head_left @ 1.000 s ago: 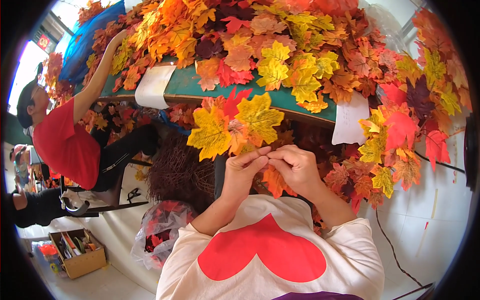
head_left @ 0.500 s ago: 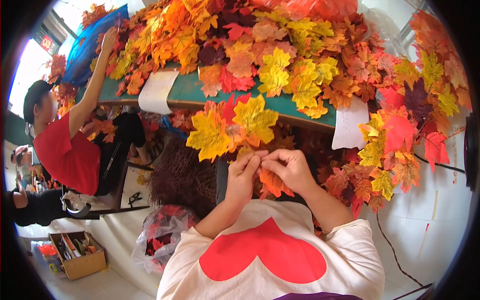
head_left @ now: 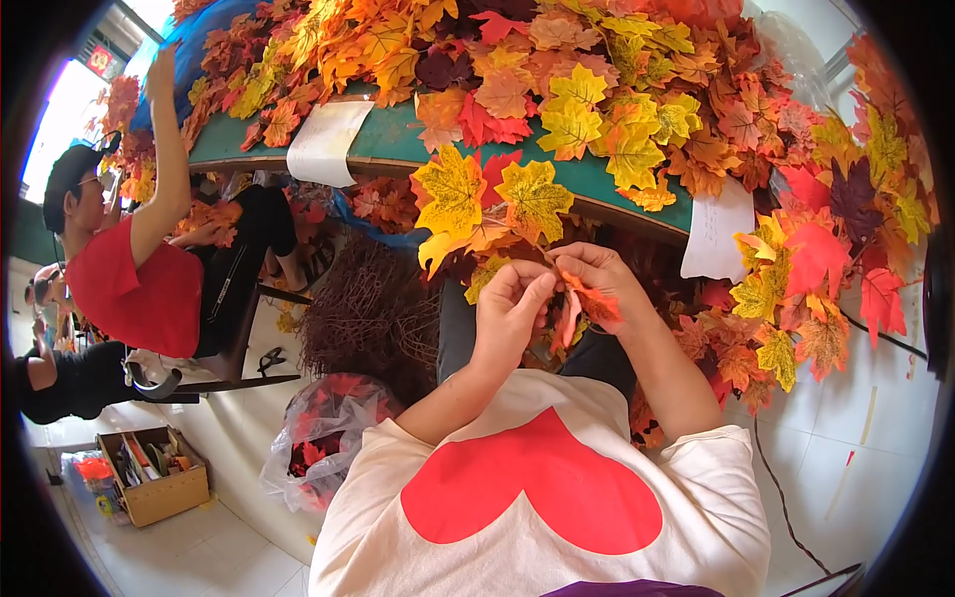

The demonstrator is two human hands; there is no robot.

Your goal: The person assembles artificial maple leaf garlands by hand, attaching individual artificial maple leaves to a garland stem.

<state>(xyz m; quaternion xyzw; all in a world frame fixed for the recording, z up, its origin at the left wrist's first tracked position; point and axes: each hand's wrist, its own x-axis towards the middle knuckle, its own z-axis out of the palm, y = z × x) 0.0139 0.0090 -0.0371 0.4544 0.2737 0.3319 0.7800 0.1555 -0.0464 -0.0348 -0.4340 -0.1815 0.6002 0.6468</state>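
In front of my chest I hold a spray of artificial maple leaves point(head_left: 537, 202), with yellow, orange and red leaves fanned out above my fingers. My left hand point(head_left: 510, 310) is closed, thumb and fingers pinched low on the spray; what exactly lies in the pinch is hidden. My right hand point(head_left: 603, 287) is closed too, its fingertips at the brown stem. A folded orange-red leaf point(head_left: 589, 302) pokes out between the two hands, against the right palm.
Piles of artificial leaves point(head_left: 497, 95) cover the green table point(head_left: 393, 139). Paper sheets point(head_left: 718, 231) hang from its edge. Leaf garlands point(head_left: 796, 289) hang at right. Brown twigs point(head_left: 368, 308), a plastic bag point(head_left: 328, 428) and a box point(head_left: 154, 478) lie left, near a seated person point(head_left: 139, 289).
Both hands have risen slightly, and the spray has tilted. The orange-red leaf, hanging below my fingers before, now sits between my hands. The seated person's raised arm has shifted left.
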